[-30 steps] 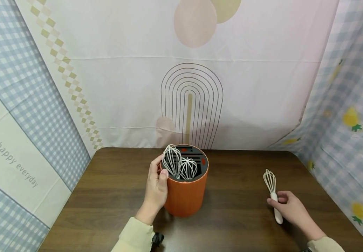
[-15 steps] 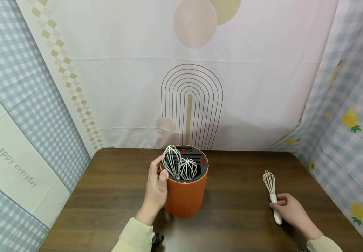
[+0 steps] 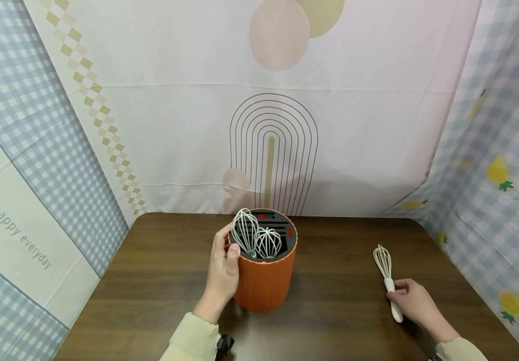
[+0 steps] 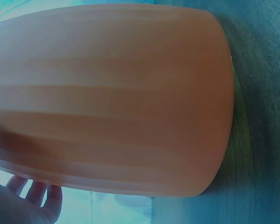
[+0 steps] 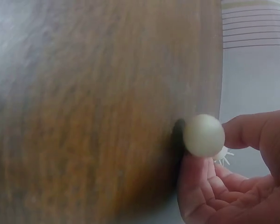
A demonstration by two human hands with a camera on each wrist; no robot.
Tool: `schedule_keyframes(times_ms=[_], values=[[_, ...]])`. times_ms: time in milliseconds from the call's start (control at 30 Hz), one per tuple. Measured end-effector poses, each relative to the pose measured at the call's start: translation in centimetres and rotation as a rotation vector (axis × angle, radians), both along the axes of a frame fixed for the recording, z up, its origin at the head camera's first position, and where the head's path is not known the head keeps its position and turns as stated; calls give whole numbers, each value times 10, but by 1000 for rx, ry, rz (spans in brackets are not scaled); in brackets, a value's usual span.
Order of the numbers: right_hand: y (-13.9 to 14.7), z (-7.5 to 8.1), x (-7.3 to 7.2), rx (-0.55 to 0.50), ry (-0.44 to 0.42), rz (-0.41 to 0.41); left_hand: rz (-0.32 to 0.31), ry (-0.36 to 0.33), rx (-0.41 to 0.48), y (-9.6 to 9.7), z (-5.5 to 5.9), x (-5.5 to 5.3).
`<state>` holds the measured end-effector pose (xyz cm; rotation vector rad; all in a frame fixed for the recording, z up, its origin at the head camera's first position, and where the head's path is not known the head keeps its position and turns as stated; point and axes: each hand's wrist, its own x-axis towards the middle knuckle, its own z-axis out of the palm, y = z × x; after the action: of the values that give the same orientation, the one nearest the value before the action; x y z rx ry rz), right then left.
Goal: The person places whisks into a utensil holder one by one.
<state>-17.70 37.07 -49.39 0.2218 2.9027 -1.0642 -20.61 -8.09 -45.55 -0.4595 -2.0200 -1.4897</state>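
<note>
On the left side of an orange cylindrical utensil holder (image 3: 266, 286), my left hand (image 3: 222, 271) grips near the rim, thumb at the front. The left wrist view is mostly filled by the holder's ribbed orange wall (image 4: 130, 102), with fingertips (image 4: 53, 200) against its lower edge. Two white wire whisks, a taller one (image 3: 245, 228) and a rounder one (image 3: 268, 243), stand head up in the holder; their handles are hidden inside. To the right, my right hand (image 3: 415, 301) pinches the handle of a small white whisk (image 3: 383, 260). Its rounded handle end (image 5: 204, 135) faces the right wrist camera, close to the tabletop.
The holder's black top insert (image 3: 282, 223) has slots and red parts. It stands on a dark wooden table (image 3: 331, 321). A printed white cloth (image 3: 187, 125) hangs behind the table, with checked cloths on both sides.
My right hand has shifted slightly down, its thumb drawn back against the handle, and the small whisk's head has moved a little left. My left hand and the holder stay in place.
</note>
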Motion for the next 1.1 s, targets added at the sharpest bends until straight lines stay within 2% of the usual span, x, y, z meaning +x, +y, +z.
schedule_keyframes(times_ms=[300, 433, 567, 767, 867, 1100], values=[[-7, 8, -1, 21, 20, -9, -5, -18, 0, 0, 2, 2], [-13, 15, 1, -7, 24, 5, -7, -7, 2, 0, 1, 0], [-25, 24, 3, -124, -17, 37, -11, -2, 8, 0, -1, -1], [-55, 45, 5, -403, -31, 39, -7, 10, 28, 0, -1, -1], [-68, 56, 7, -488, 11, 38, -9, 14, 28, 1, -1, -1], [-89, 73, 11, -584, 131, 76, -10, 21, 33, 1, 0, -1]])
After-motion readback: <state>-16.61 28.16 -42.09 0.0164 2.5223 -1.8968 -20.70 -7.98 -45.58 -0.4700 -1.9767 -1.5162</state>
